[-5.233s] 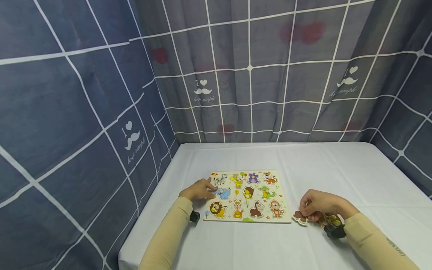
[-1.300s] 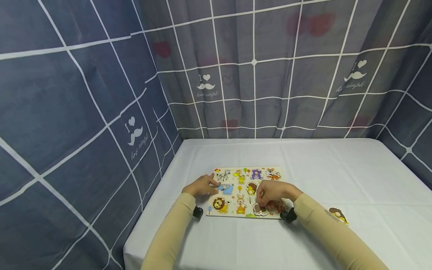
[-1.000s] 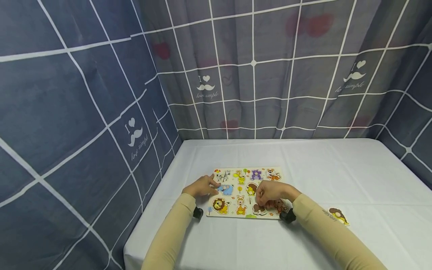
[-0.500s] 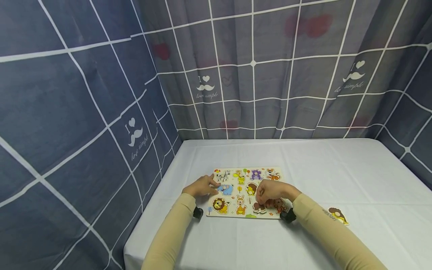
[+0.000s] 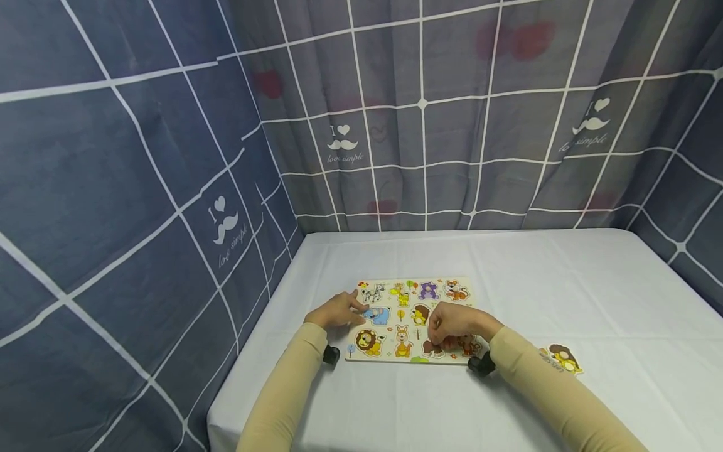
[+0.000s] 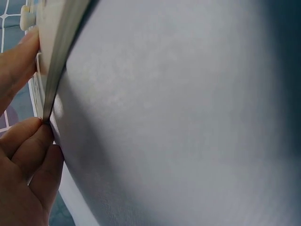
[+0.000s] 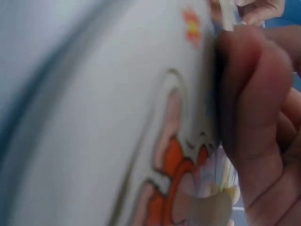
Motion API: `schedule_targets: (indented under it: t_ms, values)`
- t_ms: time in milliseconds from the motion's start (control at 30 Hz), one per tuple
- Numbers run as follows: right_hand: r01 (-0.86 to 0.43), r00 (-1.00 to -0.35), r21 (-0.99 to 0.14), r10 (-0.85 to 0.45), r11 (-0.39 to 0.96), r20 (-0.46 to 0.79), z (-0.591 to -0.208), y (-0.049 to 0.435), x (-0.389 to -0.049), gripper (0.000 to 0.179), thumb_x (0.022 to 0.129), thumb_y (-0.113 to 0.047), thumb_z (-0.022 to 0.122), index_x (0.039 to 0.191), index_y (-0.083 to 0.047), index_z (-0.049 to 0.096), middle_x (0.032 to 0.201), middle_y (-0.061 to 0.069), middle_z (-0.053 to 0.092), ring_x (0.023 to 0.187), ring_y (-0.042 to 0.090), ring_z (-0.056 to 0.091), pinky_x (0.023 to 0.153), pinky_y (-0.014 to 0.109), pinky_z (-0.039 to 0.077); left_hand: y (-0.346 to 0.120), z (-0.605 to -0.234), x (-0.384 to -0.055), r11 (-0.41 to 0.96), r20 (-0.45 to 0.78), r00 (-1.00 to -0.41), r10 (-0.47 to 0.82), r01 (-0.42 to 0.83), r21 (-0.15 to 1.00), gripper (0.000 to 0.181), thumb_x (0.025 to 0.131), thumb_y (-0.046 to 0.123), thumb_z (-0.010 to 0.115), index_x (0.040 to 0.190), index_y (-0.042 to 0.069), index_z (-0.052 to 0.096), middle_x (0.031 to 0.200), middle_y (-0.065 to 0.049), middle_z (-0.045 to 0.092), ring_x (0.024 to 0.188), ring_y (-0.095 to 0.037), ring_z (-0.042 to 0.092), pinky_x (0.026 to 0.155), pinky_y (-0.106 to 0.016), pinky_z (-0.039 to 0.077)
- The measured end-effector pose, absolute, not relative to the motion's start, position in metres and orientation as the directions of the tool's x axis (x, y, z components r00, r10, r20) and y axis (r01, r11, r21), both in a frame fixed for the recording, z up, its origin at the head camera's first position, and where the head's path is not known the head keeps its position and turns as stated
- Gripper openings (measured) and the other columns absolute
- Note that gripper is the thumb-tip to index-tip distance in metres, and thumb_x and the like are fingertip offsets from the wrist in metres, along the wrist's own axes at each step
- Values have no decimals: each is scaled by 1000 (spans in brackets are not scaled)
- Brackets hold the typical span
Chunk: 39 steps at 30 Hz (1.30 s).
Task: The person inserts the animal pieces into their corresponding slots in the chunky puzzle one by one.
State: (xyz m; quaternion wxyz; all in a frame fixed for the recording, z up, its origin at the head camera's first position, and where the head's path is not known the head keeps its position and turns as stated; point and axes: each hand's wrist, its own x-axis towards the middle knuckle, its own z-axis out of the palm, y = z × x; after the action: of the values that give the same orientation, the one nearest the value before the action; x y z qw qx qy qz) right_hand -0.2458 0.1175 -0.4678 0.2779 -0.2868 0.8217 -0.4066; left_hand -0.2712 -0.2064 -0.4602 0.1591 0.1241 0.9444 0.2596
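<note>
A wooden animal puzzle board [image 5: 418, 362] lies on the white table, with knobbed pieces on it. My left hand [image 5: 337, 310] rests at its left edge by the elephant piece [image 5: 376, 315]. In the left wrist view, the thumb [image 6: 19, 63] touches the board's face while the other fingers [image 6: 35, 150] press its edge. My right hand [image 5: 452, 321] pinches the brown gorilla piece [image 5: 432, 349] in the bottom row; its knob is hidden. Beside that hand is the monkey piece [image 5: 469, 346], partly covered. Whether the gorilla sits fully in its recess I cannot tell.
A loose hedgehog piece [image 5: 565, 359] lies on the table to the right of the board, partly behind the right sleeve [image 5: 556, 383]; another yellowish bit shows next to it. Grey checked curtains [image 5: 395, 144] enclose the back and sides of the table [image 5: 395, 408].
The right hand has carried the gorilla piece from the table at right onto the board's bottom row. Its tilt there has lessened and it now lies flatter. The left hand keeps its place.
</note>
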Motion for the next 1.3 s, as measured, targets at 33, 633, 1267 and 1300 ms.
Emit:
schedule_targets:
  t_ms: [33, 633, 1267, 1300]
  values:
    - [-243, -680, -829, -699, 503, -224, -468, 118, -246, 8, 82, 5, 68, 76, 2, 72, 68, 8, 71, 52, 9, 58, 50, 20, 50, -206, -460, -272, 834, -235, -919, 316, 150, 531, 40, 87, 21, 77, 127, 18, 69, 164, -15, 27, 153, -41, 19, 125, -55, 18]
    - [-215, -739, -832, -642, 510, -202, -465, 118, -233, 7, 84, 6, 68, 84, 1, 72, 70, 10, 72, 51, 10, 61, 50, 25, 55, -208, -462, -270, 834, -242, -919, 310, 140, 533, 41, 85, 26, 79, 125, 19, 70, 164, -13, 28, 153, -41, 20, 125, -56, 18]
    - [-172, -769, -858, -610, 484, -190, -459, 168, -223, 4, 84, 1, 69, 88, 2, 71, 71, 6, 69, 56, 11, 59, 53, 23, 52, -210, -462, -273, 823, -232, -914, 333, 161, 545, 41, 85, 24, 79, 125, 18, 70, 163, -15, 27, 153, -40, 21, 125, -55, 19]
    - [-170, -770, -860, -610, 481, -189, -458, 172, -222, 5, 85, 0, 70, 88, 2, 71, 72, 7, 70, 57, 11, 58, 53, 22, 52, -210, -463, -273, 822, -232, -913, 335, 163, 545, 41, 85, 24, 79, 125, 18, 70, 163, -15, 27, 153, -41, 20, 125, -55, 19]
